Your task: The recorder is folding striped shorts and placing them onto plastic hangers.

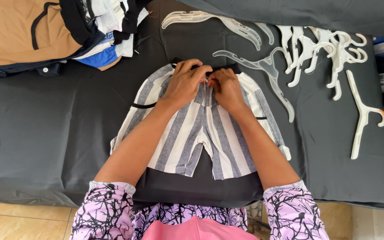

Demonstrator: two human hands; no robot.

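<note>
Head view: striped shirt [227, 146] lies flat on the dark surface [45, 133], collar away from the person, hem near — long axis running straight out from the body. Left hand [184, 82] and right hand [226, 89] meet at the collar end of the shirt, both pinched narrow on the placket fabric, fingertips touching it — neither nearer than the other. Right of the shirt: white hangers [316, 49], scattered. Left of the collar: stacked clothes [45, 31].

Home clothes-sorting spot — bed [45, 133], hangers [316, 49], stacked garments [45, 31]
</note>
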